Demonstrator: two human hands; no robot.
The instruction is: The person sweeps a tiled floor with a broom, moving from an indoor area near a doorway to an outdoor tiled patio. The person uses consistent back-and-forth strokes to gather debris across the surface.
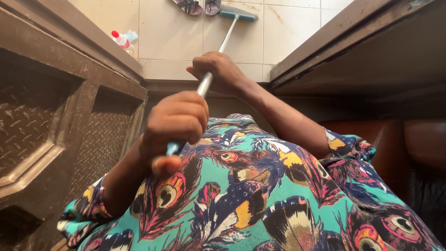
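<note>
Both hands grip the broom's metal handle (218,58): left hand (174,123) clenched around its lower end, right hand (220,72) closed higher; brush head (238,13) rests on tiles at twelve o'clock, beside sandals (197,6).

broom head (238,13): teal
broom handle (226,42): silver, blue grip end
shirt (260,195): teal, feather pattern
floor (167,32): cream tiles
bottle (121,41): red cap
</note>
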